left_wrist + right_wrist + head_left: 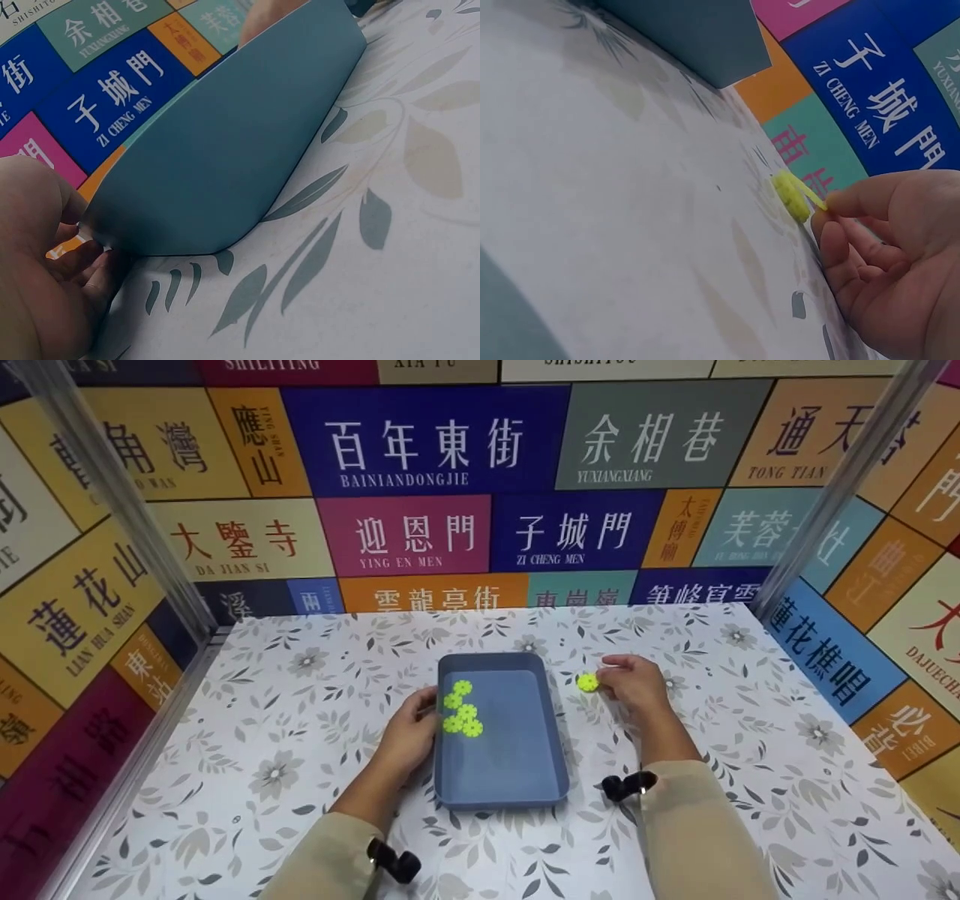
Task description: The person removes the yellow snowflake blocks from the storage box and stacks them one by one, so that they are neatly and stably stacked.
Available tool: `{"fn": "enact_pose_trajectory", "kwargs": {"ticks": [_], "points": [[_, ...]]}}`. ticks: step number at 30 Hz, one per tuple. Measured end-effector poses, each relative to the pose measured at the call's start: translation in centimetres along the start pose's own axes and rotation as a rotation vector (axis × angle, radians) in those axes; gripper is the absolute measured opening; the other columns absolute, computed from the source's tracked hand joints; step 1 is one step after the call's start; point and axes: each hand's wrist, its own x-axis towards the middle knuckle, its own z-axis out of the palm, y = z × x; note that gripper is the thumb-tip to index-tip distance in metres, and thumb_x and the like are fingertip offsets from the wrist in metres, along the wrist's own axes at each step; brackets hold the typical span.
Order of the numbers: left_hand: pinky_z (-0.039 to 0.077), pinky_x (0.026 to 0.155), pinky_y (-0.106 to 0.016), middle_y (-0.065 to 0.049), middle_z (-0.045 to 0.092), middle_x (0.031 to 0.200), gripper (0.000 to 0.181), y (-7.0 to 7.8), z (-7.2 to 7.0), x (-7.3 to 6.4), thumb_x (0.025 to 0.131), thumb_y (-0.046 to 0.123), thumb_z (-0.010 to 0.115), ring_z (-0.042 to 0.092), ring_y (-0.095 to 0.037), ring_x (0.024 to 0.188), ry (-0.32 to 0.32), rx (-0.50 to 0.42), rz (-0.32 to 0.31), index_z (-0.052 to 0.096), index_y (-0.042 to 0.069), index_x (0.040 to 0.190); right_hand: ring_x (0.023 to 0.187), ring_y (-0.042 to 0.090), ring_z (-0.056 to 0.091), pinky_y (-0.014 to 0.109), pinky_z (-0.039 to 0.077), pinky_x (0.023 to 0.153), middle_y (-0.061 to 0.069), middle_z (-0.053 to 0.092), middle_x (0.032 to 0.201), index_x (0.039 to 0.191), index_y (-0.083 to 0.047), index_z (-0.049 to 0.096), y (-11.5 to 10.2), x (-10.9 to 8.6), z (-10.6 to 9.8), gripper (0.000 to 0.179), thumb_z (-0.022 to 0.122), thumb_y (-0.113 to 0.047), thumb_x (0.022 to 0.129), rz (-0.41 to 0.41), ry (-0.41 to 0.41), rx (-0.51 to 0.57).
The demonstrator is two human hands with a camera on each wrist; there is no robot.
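A grey-blue rectangular tray (517, 780) rests on the table, and several yellow-green notched discs (466, 711) lie grouped in its left half. My left hand (415, 725) holds the tray's left side. In the left wrist view the fingers (79, 266) curl at the end of the tray's wall (225, 157). To the right of the tray, my right hand (634, 684) pinches a yellow-green notched disc (588, 682) between thumb and fingertips. The right wrist view shows a thin yellow edge at the fingertips, with a thicker yellow part (790, 196) beside it, close over the table.
A white cloth with grey leaves and flowers (277, 772) covers the table. Upright panels printed with coloured name signs (427, 442) stand behind and on both sides. Clear posts (832, 487) rise at the back corners. Each sleeve carries a black wrist camera (628, 786).
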Motion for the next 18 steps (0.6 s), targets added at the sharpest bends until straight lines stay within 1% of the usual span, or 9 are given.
{"fn": "enact_pose_trajectory", "kwargs": {"ticks": [4,11,18], "points": [[0.036,0.132,-0.049,-0.003,0.054,0.162,0.056,0.03,0.05,0.08,0.102,0.021,0.055,0.049,-0.028,0.154,-0.001,0.012,-0.016,0.052,0.023,0.157,0.095,0.014,0.071,0.025,0.060,0.081,0.010,0.073,0.132,0.144,-0.013,0.066,0.06,0.12,-0.08,0.045,0.071,-0.021,0.101,0.021,0.004,-0.015],[0.033,0.133,-0.050,-0.001,0.055,0.162,0.054,0.08,-0.04,0.11,0.102,0.021,0.055,0.048,-0.028,0.155,0.005,0.022,-0.027,0.053,0.024,0.156,0.093,0.014,0.072,0.025,0.060,0.080,0.012,0.073,0.130,0.143,-0.011,0.066,0.12,0.27,-0.09,0.044,0.070,-0.021,0.101,0.013,0.010,-0.023],[0.033,0.133,-0.050,-0.001,0.055,0.161,0.054,0.00,-0.02,0.10,0.103,0.023,0.057,0.048,-0.027,0.155,0.006,-0.008,-0.027,0.053,0.024,0.156,0.098,0.016,0.071,0.026,0.061,0.082,0.010,0.072,0.130,0.142,-0.012,0.066,0.23,0.31,0.05,0.043,0.069,-0.020,0.101,0.030,0.018,-0.002]]}}
